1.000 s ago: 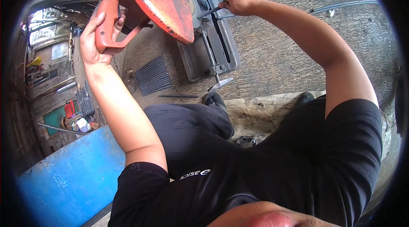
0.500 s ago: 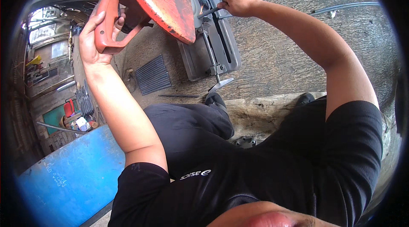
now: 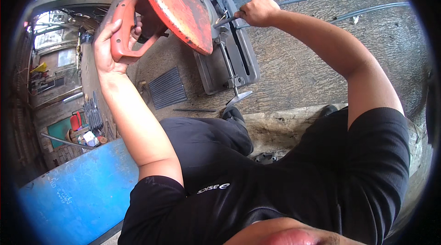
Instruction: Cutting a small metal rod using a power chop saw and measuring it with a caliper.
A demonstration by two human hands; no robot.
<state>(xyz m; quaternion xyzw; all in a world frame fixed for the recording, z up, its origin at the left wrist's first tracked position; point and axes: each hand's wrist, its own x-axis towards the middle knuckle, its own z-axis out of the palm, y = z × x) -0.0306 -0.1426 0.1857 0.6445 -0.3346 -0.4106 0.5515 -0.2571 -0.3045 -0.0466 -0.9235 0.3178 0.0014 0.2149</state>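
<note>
My left hand (image 3: 109, 45) is wrapped round the orange D-shaped handle (image 3: 120, 29) of a cut-off saw. The saw's worn orange blade guard (image 3: 181, 8) hides most of the disc. My right hand (image 3: 259, 11) is closed on a dark metal rod (image 3: 225, 22), whose near end lies by the disc, above the saw's grey base (image 3: 250, 63). Whether the disc touches the rod, I cannot tell. A screw clamp with a flat crank handle (image 3: 239, 99) runs along the base towards me.
A row of cut dark rods (image 3: 168, 88) lies left of the base, with one loose rod (image 3: 195, 110) nearer my foot. Bluish tubing (image 3: 367, 11) crosses the floor at right. A blue panel (image 3: 82, 190) stands at lower left, a red container (image 3: 76, 120) beyond it.
The view has shifted slightly, so saw and hands sit a little lower in it. An orange glow beside the disc has faded. Both hands keep their holds.
</note>
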